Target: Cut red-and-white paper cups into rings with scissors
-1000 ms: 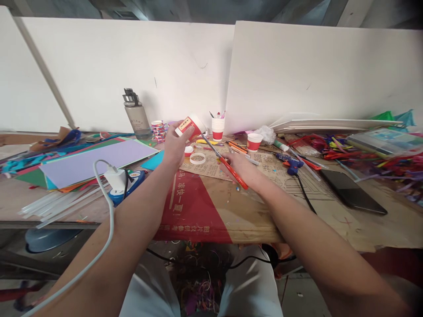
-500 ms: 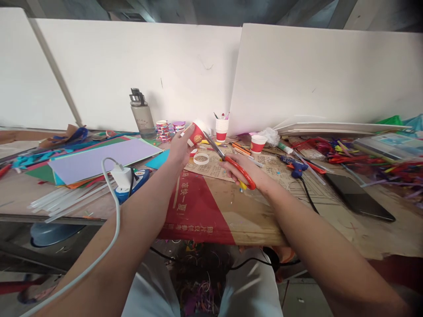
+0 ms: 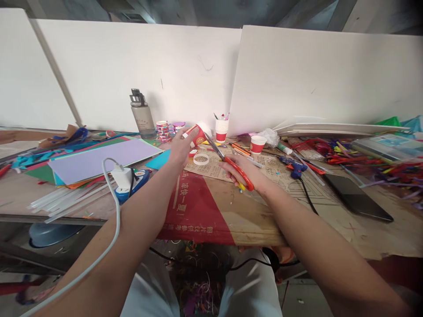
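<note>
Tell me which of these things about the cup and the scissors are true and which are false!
1. The left hand holds a red and white paper cup tipped on its side. True.
2. The right hand holds blue-handled scissors. False: the orange-handled scissors are orange.
3. The scissor blades point toward the held cup. True.
4. The grey water bottle lies flat. False: it stands upright by the white wall board.
5. A black phone lies to the right on the brown cardboard sheet. True.
</note>
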`<act>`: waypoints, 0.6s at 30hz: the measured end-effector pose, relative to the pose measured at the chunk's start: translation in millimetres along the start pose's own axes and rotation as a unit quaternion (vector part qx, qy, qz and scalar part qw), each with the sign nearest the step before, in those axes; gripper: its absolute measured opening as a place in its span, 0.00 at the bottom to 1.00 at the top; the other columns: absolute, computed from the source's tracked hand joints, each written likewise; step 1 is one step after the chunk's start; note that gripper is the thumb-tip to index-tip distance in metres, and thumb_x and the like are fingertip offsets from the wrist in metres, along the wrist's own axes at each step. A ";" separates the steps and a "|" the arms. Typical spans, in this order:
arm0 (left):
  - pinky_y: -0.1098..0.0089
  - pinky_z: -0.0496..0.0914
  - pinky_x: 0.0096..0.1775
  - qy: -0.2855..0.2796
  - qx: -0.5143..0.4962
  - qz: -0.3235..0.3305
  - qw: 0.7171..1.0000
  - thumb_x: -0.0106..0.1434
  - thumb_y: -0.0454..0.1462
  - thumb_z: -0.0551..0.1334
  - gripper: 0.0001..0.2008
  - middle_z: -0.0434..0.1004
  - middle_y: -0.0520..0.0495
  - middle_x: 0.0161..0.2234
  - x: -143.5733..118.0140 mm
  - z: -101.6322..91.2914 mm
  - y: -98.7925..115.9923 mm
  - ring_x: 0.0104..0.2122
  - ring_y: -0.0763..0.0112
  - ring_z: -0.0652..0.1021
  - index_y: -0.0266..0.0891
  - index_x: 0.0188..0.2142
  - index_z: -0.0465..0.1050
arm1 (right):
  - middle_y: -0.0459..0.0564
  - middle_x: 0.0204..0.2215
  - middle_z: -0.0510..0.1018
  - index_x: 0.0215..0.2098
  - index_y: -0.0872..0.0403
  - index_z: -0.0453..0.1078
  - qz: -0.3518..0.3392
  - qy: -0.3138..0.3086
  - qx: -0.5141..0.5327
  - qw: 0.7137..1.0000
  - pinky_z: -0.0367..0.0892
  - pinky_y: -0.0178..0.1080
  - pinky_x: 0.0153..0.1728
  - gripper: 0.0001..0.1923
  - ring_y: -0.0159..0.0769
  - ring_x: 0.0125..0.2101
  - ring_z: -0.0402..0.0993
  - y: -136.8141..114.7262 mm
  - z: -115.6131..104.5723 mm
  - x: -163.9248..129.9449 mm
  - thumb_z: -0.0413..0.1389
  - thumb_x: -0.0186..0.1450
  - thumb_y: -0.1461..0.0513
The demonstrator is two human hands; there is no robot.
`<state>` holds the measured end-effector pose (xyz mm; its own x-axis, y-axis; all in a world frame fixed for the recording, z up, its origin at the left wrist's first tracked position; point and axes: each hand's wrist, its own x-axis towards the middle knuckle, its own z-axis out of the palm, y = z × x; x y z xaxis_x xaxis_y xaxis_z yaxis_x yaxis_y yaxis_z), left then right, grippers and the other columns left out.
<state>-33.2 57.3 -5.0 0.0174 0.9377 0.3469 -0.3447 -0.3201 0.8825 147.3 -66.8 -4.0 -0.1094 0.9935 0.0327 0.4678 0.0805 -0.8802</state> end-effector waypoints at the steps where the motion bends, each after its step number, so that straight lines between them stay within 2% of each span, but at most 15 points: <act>1: 0.73 0.71 0.25 0.003 -0.001 -0.001 1.000 0.47 0.49 0.76 0.25 0.78 0.51 0.31 -0.6 0.9 0.4 0.28 0.71 0.79 0.42 0.39 0.72 | 0.39 0.18 0.67 0.32 0.52 0.64 -0.002 0.004 -0.003 1.000 0.62 0.27 0.13 0.09 0.25 0.14 0.62 0.4 0.6 0.5 0.55 0.70 0.58; 5: 0.73 0.70 0.24 0.004 -0.002 -0.016 1.000 0.48 0.49 0.76 0.24 0.78 0.50 0.31 -1.7 2.8 1.7 0.27 0.71 0.78 0.41 0.37 0.71 | 0.38 0.17 0.66 0.31 0.52 0.64 -0.012 0.015 -0.015 1.000 0.62 0.28 0.12 0.10 0.25 0.13 0.61 1.2 2.7 1.7 0.54 0.71 0.59; 12: 0.73 0.70 0.24 -0.014 -0.013 -0.039 0.999 0.47 0.49 0.76 0.23 0.78 0.50 0.30 -0.5 0.4 3.0 0.26 0.72 0.78 0.42 0.36 0.71 | 0.39 0.16 0.66 0.33 0.51 0.66 0.019 0.024 -0.010 0.999 0.60 0.29 0.10 0.11 0.27 0.13 0.61 -1.0 4.8 0.5 0.55 0.70 0.54; 18: 0.73 0.68 0.23 -0.044 -0.034 -0.064 0.996 0.52 0.51 0.74 0.21 0.80 0.47 0.32 1.3 0.0 4.3 0.27 0.72 0.78 0.40 0.36 0.72 | 0.40 0.16 0.67 0.30 0.51 0.65 -0.041 0.043 -0.045 0.997 0.58 0.31 0.13 0.12 0.28 0.13 0.60 8.1 6.8 3.6 0.54 0.68 0.54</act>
<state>-34.6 57.1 -0.7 0.1456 0.9539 0.2624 -0.3968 -0.1866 0.8987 144.8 -63.1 -14.2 -0.0767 0.9862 0.1470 0.5373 0.1651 -0.8271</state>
